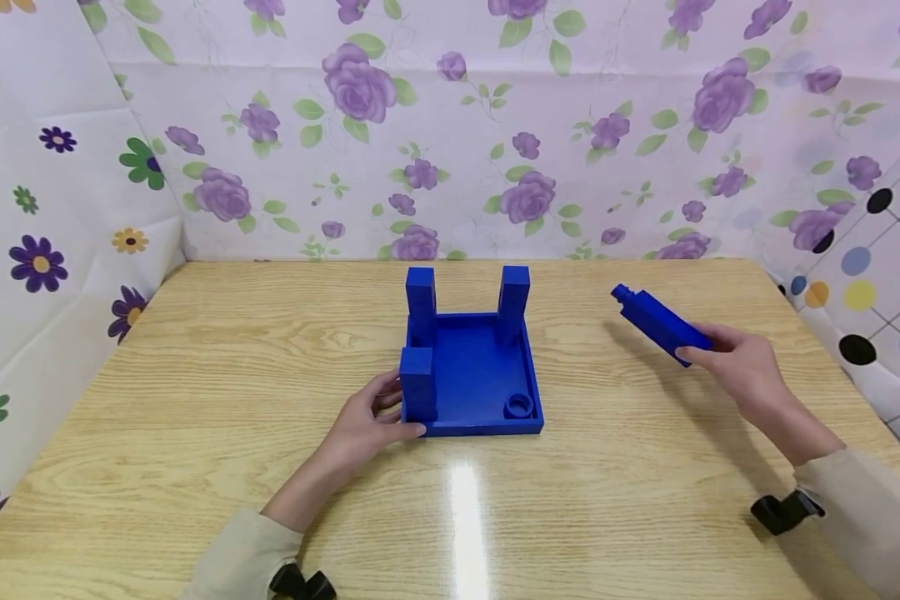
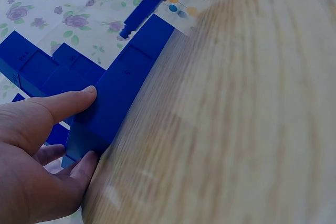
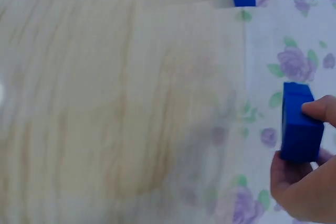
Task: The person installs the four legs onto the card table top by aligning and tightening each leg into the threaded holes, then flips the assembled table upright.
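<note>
A square blue tray-like base (image 1: 483, 429) lies on the table with three blue posts upright at its corners: back left (image 1: 421, 302), back right (image 1: 513, 302) and front left (image 1: 417, 387). At its front right corner a round threaded socket (image 1: 520, 406) shows. My left hand (image 1: 363, 421) grips the base at the front left corner, thumb on the front edge and fingers along the left side. To the right, my right hand (image 1: 742, 367) pinches a loose blue post (image 1: 663, 325) by one end, above the table. Its threaded tip points up and left, toward the back.
The wooden table (image 1: 195, 400) bears the base. Floral cloth (image 1: 435, 125) hangs behind its back edge, with patterned cloths at the left and right sides. A black strap mount (image 1: 787, 511) sits at the right sleeve, and another (image 1: 302, 581) at the left.
</note>
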A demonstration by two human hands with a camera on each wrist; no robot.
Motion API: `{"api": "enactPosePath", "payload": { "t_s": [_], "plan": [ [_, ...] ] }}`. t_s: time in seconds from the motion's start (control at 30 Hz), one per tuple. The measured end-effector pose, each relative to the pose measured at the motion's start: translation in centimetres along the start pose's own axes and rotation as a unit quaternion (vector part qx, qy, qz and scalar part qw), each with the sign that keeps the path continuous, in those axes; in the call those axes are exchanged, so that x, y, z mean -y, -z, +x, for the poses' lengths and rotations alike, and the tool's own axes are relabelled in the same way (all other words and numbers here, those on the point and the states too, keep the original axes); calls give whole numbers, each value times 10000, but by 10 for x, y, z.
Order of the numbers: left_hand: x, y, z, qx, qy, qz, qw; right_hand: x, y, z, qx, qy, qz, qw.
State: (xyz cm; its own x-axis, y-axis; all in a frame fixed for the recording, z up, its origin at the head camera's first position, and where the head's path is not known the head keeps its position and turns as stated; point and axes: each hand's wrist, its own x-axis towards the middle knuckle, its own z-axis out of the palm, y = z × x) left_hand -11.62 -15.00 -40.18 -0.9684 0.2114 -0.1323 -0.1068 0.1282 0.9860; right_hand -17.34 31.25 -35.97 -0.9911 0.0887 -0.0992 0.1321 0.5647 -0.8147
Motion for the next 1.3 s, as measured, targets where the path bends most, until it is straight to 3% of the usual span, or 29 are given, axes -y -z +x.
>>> {"api": "enactPosePath", "payload": {
  "t_s": [0.23, 0.33, 0.43, 0.5, 0.67, 0.8, 0.87, 0.9, 1.2, 1.3],
  "plan": [
    [-1, 0, 0, 5, -7, 4, 10000, 19, -2, -11, -76, 642, 863, 9942],
    [-1, 0, 0, 7, -13, -16, 10000, 29, -4, -14, -11, 778, 1586, 9843],
    [-1, 0, 0, 4, -3, -4, 10000, 36, -8, -17, 88, 833, 2485, 9650],
    [-1, 0, 0, 6, 3, -10, 10000, 40, -11, -18, 179, 866, 3136, 9454],
    [-1, 0, 0, 28, 21, -43, 10000, 46, -16, -18, 329, 1068, 4157, 9026],
    [-1, 0, 0, 38, 9, -55, 10000, 51, -21, -17, 284, 1381, 4609, 8762],
    [-1, 0, -1, 41, 0, -58, 10000, 53, -23, -17, 258, 1522, 4693, 8694],
    [-1, 0, -1, 43, -6, -59, 10000, 55, -25, -17, 261, 1577, 4692, 8685],
    [-1, 0, -1, 53, 48, -27, 10000, 79, -41, -25, 377, 1814, 4037, 8959],
    [-1, 0, 0, 57, 55, 6, 10000, 88, -46, -28, 437, 1807, 3620, 9134]
  ]
}}
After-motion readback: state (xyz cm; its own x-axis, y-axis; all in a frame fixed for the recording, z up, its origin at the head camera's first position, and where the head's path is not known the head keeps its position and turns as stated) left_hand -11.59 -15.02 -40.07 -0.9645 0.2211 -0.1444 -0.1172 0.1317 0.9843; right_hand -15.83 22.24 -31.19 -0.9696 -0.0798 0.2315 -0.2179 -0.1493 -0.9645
